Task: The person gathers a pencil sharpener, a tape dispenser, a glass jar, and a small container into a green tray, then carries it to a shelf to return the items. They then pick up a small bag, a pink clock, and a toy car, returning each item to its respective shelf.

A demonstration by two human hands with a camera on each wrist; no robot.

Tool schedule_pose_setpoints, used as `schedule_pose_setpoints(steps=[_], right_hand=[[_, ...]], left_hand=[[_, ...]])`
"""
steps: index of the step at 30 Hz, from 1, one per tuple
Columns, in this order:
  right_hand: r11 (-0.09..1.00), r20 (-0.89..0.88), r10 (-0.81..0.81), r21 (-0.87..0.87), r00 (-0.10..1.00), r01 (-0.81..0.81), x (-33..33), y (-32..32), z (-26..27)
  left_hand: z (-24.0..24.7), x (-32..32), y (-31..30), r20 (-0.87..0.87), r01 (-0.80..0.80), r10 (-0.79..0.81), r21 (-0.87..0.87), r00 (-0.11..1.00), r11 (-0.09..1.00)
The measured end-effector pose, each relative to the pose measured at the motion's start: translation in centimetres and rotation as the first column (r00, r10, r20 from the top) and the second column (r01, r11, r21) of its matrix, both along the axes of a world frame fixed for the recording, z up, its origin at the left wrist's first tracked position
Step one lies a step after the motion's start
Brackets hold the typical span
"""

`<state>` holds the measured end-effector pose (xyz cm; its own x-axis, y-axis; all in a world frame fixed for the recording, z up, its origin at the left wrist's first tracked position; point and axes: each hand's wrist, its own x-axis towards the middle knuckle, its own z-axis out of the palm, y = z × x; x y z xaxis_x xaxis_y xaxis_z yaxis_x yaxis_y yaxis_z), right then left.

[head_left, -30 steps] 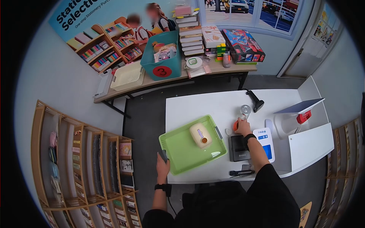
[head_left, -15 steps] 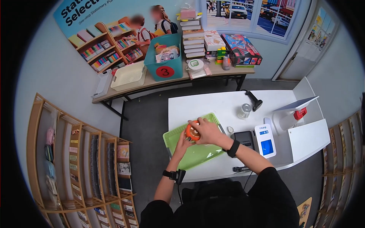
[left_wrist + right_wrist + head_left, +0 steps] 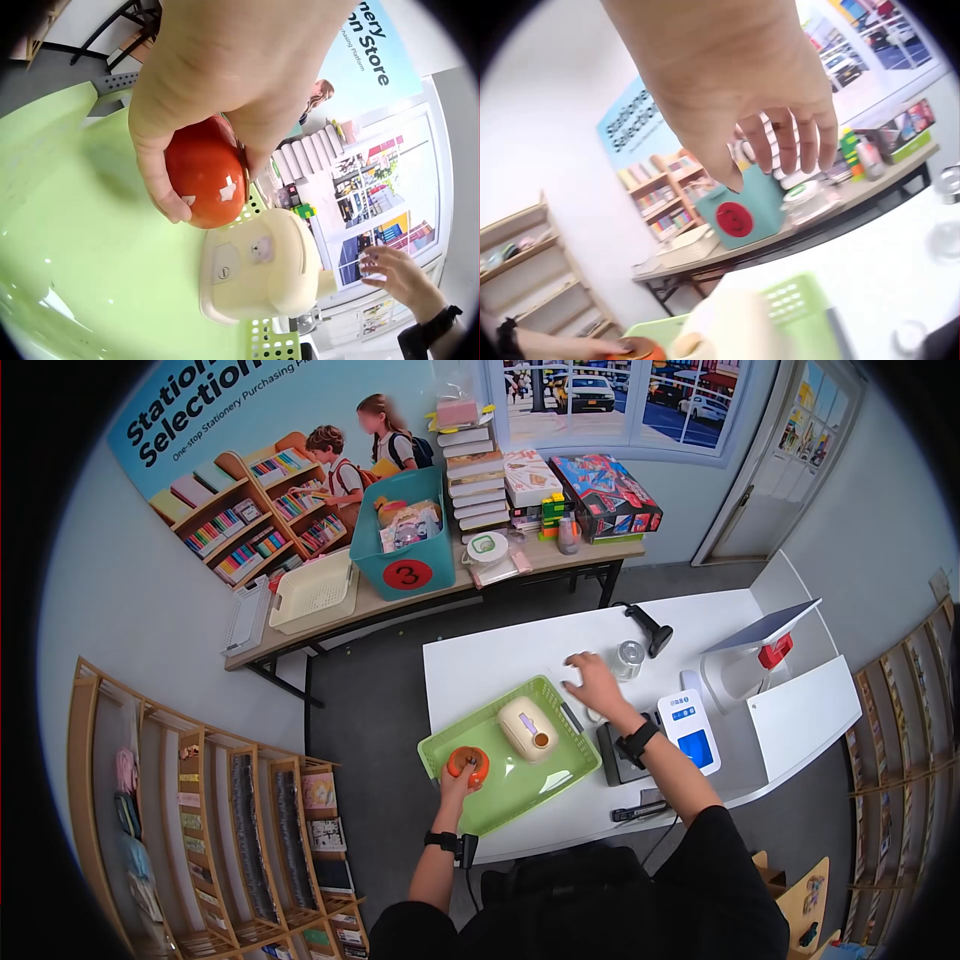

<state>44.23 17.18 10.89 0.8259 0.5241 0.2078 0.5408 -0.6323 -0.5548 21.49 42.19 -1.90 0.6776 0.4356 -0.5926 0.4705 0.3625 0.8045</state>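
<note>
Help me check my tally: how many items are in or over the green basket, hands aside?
2: a cream container toward the far side of the green basket, and an orange-red object gripped by the left hand on the left. Something small could hide beneath.

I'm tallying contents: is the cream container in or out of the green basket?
In: the head view shows the cream container inside the green basket, near the left hand.

Torso: black shirt [image 3: 615, 910], around 5 o'clock in the head view, with short, loose black sleeves [image 3: 735, 860]. Left wrist: black strap [image 3: 438, 840], near 6 o'clock; black box [image 3: 467, 851] at its 3 o'clock edge; thin black cable [image 3: 468, 888] running toward 6 o'clock. Right wrist: black strap [image 3: 638, 739], 4 o'clock
</note>
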Motion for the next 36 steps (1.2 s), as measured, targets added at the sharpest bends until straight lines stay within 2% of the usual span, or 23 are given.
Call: schedule_pose_setpoints(steps=[1, 3, 4, 5, 6, 7, 9, 11, 13, 16, 18, 19, 21, 24, 26, 27, 29, 31, 33, 34, 35, 36], right_hand=[[0.99, -0.009, -0.109, -0.09, 0.994, 0.108, 1.7, -1.6, -0.6], [0.949, 0.054, -0.223, -0.214, 0.973, 0.229, 5.2, -5.1, -4.0], [0.916, -0.021, -0.284, -0.301, 0.959, 0.265, 6.5, -6.4, -5.6], [0.92, -0.024, -0.277, -0.296, 0.961, 0.258, 6.5, -6.7, -5.5], [0.864, -0.061, -0.385, -0.373, 0.921, 0.337, 6.0, -7.1, -5.1], [0.795, -0.085, -0.491, -0.452, 0.867, 0.405, 5.9, -7.6, -5.4], [0.805, -0.086, -0.473, -0.447, 0.877, 0.39, 6.7, -8.4, -6.8], [0.816, -0.088, -0.452, -0.443, 0.888, 0.371, 8.5, -9.6, -9.8], [0.852, -0.061, -0.358, -0.431, 0.932, 0.299, 10.3, -10.6, -12.1], [0.846, -0.081, -0.35, -0.455, 0.933, 0.278, 11.0, -10.6, -11.5], [0.854, -0.07, -0.341, -0.439, 0.937, 0.278, 11.0, -10.4, -10.8], [0.859, -0.056, -0.342, -0.423, 0.938, 0.288, 10.9, -10.3, -10.5], [0.863, -0.054, -0.332, -0.42, 0.942, 0.28, 10.9, -9.7, -10.1], [0.86, -0.034, -0.331, -0.422, 0.943, 0.287, 11.1, -9.6, -10.7], [0.856, -0.013, -0.334, -0.422, 0.942, 0.298, 10.9, -9.6, -10.7], [0.848, -0.06, -0.355, -0.441, 0.933, 0.294, 10.6, -9.5, -10.2], [0.838, -0.103, -0.377, -0.461, 0.92, 0.292, 9.8, -9.4, -9.7], [0.863, -0.026, -0.316, -0.423, 0.948, 0.276, 8.7, -9.5, -8.9], [0.877, -0.024, -0.304, -0.397, 0.952, 0.27, 7.8, -9.2, -6.8], [0.893, -0.025, -0.288, -0.367, 0.957, 0.26, 7.2, -8.8, -4.8], [0.891, -0.024, -0.291, -0.372, 0.957, 0.262, 6.6, -8.3, -2.8], [0.926, 0.013, -0.237, -0.3, 0.971, 0.23, 5.9, -7.6, -0.5]], left_hand=[[-0.4, 0.0, 0.0, -0.052, 0.008, -0.005, 0.054, 0.999, 0.998], [-1.9, 0.1, 0.2, -0.058, -0.019, 0.024, 0.082, 0.998, 0.996], [-2.5, 0.0, 0.4, -0.04, 0.046, -0.04, 0.158, 0.998, 0.986], [-3.3, -0.1, 0.5, -0.03, 0.109, -0.105, 0.235, 0.994, 0.966], [-5.2, -0.1, 0.5, -0.077, 0.101, -0.081, 0.306, 0.994, 0.947], [-4.8, -0.1, 0.4, -0.078, 0.093, -0.073, 0.308, 0.994, 0.947], [-3.9, -0.1, 0.0, 0.009, 0.019, -0.02, 0.033, 1.0, 0.999], [-3.7, -0.1, -0.5, 0.001, -0.017, 0.017, 0.021, 1.0, 1.0], [-4.2, -0.3, -0.9, -0.01, -0.054, 0.054, 0.008, 0.998, 0.998], [-5.9, -0.8, -1.1, 0.031, -0.042, 0.039, 0.115, 0.999, 0.992], [-7.0, -1.1, -1.2, 0.028, -0.003, -0.004, 0.263, 1.0, 0.965], [-7.3, -1.2, -1.0, 0.029, -0.009, 0.002, 0.265, 1.0, 0.964], [-7.8, -1.7, -0.3, -0.062, 0.092, -0.079, 0.258, 0.995, 0.962], [-11.6, -2.6, 0.7, -0.036, 0.136, -0.131, 0.318, 0.991, 0.938], [-7.6, -2.5, -0.7, 0.02, 0.083, -0.091, 0.27, 0.996, 0.959], [-5.9, -2.4, -1.3, 0.073, 0.033, -0.05, 0.218, 0.996, 0.975], [-5.1, -2.7, -1.6, 0.037, 0.08, -0.093, 0.267, 0.995, 0.96], [-6.5, -2.9, -1.2, 0.001, 0.131, -0.138, 0.31, 0.99, 0.942], [-9.4, -3.0, -0.6, -0.072, 0.062, -0.028, 0.527, 0.997, 0.848], [-9.3, -3.2, -0.8, -0.073, 0.065, -0.031, 0.521, 0.997, 0.851], [-8.5, -2.9, -0.8, -0.115, 0.148, -0.096, 0.657, 0.989, 0.739], [-7.3, -2.7, -0.7, -0.169, 0.227, -0.151, 0.768, 0.974, 0.599]])
